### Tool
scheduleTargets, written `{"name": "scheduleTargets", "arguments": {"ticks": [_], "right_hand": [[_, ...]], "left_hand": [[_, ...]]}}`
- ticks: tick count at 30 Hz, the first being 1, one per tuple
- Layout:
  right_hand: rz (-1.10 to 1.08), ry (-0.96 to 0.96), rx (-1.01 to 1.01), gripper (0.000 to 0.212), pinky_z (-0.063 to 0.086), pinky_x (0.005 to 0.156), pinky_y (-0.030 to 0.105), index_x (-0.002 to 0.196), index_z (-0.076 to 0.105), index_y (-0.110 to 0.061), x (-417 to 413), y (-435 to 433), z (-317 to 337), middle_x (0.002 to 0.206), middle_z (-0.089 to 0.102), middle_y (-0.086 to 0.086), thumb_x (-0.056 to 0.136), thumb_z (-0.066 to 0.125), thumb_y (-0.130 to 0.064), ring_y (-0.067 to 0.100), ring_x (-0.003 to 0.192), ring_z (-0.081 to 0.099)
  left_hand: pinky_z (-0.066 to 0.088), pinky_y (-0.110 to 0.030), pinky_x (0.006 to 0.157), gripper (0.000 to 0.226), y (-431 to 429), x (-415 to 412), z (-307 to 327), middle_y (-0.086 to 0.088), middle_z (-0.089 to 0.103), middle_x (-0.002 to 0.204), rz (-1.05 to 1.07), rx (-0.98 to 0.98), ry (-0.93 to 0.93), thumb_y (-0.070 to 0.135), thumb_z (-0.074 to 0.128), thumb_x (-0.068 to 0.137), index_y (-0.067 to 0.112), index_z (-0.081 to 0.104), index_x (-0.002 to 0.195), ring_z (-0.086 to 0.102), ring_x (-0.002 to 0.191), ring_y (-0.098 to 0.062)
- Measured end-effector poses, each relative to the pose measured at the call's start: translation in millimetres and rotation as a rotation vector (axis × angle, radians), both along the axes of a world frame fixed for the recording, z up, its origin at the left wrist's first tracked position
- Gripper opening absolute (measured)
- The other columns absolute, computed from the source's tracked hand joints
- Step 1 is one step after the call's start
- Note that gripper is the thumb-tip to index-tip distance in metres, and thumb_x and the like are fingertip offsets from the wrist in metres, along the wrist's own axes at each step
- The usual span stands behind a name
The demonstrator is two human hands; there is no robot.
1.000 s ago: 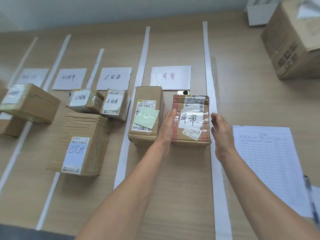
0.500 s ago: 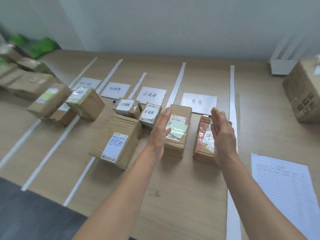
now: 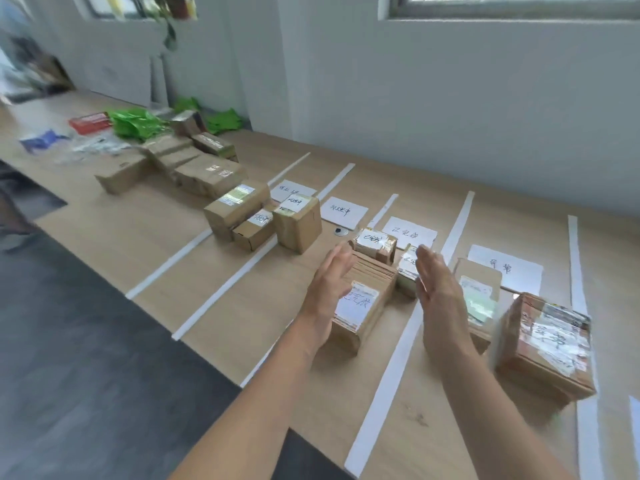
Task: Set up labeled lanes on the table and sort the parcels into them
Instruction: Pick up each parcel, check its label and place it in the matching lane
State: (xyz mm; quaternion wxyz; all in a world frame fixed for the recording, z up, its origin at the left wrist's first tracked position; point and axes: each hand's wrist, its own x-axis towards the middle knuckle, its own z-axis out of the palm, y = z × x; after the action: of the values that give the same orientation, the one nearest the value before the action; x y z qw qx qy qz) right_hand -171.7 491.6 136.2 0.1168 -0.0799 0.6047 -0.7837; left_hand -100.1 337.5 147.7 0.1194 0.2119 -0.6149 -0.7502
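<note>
Brown corrugated cardboard parcel with white handwritten label (image 3: 363, 301): on pale wooden table (image 3: 415, 403), white paper lane card (image 3: 410, 232) behind it. Judged stiff-walled, fairly light, label face slick; take by opposite side walls. Left hand (image 3: 327, 292): fingers straight, together, at parcel's left wall, possibly touching. Right hand (image 3: 438, 289): flat, empty, right of parcel, apart. White paper strip (image 3: 391, 372) runs right of parcel.

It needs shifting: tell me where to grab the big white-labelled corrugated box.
Take the big corrugated box by its two long side walls, a palm each side, from the near end. It lies flat, label up, likely too wide for one hand. The open left hand and right hand flank it.
</note>
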Motion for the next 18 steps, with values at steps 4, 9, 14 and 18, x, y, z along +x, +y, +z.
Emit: {"name": "scheduleTargets", "arguments": {"ticks": [4,9,14,18], "right_hand": [[0.056,0.015,0.001,0.063,0.035,0.123,0.032,0.144,0.061,-0.031,45,-67,8,0.152,0.058,-0.016,0.089,0.054,-0.062,0.003,0.143,0.050],[0.123,0.057,-0.004,0.057,0.036,0.124,0.035,0.142,0.062,-0.031,94,-150,13,0.153,0.057,-0.014,0.094,0.053,-0.060,0.003,0.144,0.049],[0.192,0.055,0.001,0.069,0.037,0.124,0.035,0.145,0.061,-0.029,134,-217,17,0.156,0.055,-0.011,0.087,0.054,-0.064,0.005,0.145,0.049],[0.237,0.055,0.014,0.069,0.034,0.126,0.036,0.151,0.057,-0.027,150,-260,16,0.158,0.053,-0.011,0.091,0.049,-0.062,0.007,0.148,0.046]], "left_hand": [[0.043,-0.038,0.111,0.083,-60,50,4,0.021,0.056,0.139,0.043,-0.017,0.004,0.064,0.052,0.086,0.032,0.037,0.161,0.052,0.137,-0.001],[0.046,-0.034,0.103,0.078,-133,105,6,0.018,0.056,0.145,0.087,-0.038,0.017,0.062,0.053,0.088,0.034,0.039,0.160,0.053,0.134,0.004],[0.046,-0.036,0.111,0.072,-191,150,9,0.016,0.054,0.152,0.127,-0.051,0.006,0.063,0.053,0.089,0.039,0.042,0.156,0.051,0.137,0.001],[0.048,-0.034,0.110,0.075,-233,173,7,0.017,0.053,0.155,0.173,-0.069,-0.016,0.065,0.052,0.089,0.037,0.043,0.158,0.051,0.138,0.001]]}}
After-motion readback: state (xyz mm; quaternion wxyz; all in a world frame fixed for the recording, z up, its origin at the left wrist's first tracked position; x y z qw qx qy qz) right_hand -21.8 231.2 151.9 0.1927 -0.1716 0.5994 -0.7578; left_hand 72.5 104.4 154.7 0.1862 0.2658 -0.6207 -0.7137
